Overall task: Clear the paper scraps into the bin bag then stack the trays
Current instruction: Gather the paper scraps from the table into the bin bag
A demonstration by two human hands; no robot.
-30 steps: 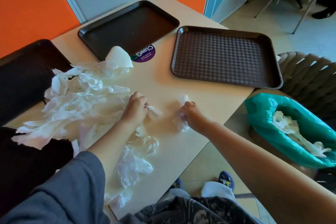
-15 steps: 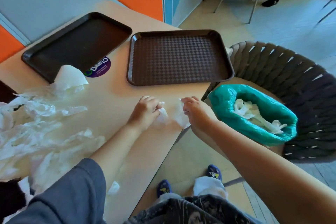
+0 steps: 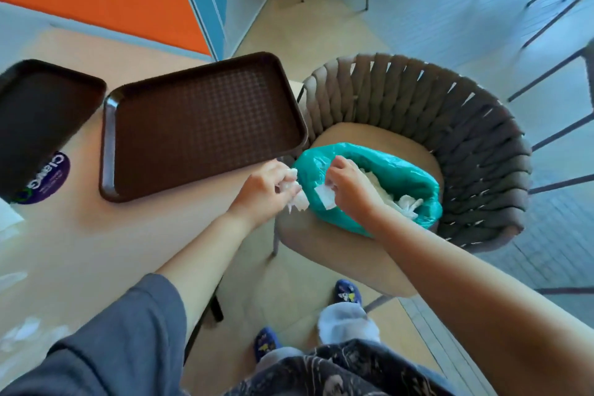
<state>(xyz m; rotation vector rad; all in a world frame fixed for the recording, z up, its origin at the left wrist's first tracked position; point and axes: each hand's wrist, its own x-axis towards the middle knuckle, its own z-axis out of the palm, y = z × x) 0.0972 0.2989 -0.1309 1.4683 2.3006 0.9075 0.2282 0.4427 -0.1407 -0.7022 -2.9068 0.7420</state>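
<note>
My left hand (image 3: 264,189) grips a crumpled white paper scrap (image 3: 297,199) at the table's right edge, just left of the teal bin bag (image 3: 398,170). My right hand (image 3: 350,185) holds another white scrap (image 3: 324,198) over the bag's near rim. The bag sits on a chair seat and holds several white scraps (image 3: 401,199). A brown patterned tray (image 3: 202,125) lies on the table behind my left hand, and a darker tray (image 3: 38,116) lies at the far left. A few loose scraps (image 3: 9,219) show at the left edge.
The woven grey chair (image 3: 450,125) holding the bag stands right of the tan table (image 3: 96,241). A round purple sticker (image 3: 48,178) lies in front of the dark tray. Other chair legs stand on the floor behind. My feet in blue slippers (image 3: 347,292) are below.
Both hands moved right from the table's middle to the bin bag, each carrying a paper scrap. The view swung right, so the scrap pile is mostly out of sight.
</note>
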